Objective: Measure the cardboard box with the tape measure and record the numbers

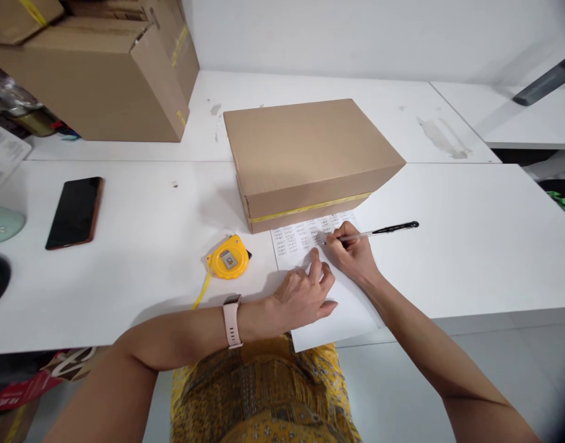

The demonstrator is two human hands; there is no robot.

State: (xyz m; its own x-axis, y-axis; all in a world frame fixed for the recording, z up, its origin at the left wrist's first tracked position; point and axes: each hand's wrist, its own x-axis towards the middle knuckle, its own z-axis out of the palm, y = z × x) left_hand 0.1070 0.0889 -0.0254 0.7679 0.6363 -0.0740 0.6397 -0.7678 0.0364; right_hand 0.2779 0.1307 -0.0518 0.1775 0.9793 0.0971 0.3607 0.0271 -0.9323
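The printed sheet (343,325) at the table's near edge is pinned flat by the left hand (305,296) with fingers loosely curled and nothing gripped, while a black pen (380,231) is pinched in the right hand (353,255) — tip on the printed rows, just before the taped cardboard box (305,154), yellow tape measure (227,258) beside.

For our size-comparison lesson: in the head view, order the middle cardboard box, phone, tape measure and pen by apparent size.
1. middle cardboard box
2. phone
3. tape measure and pen: not ranked; the pen is longer, the case bulkier.
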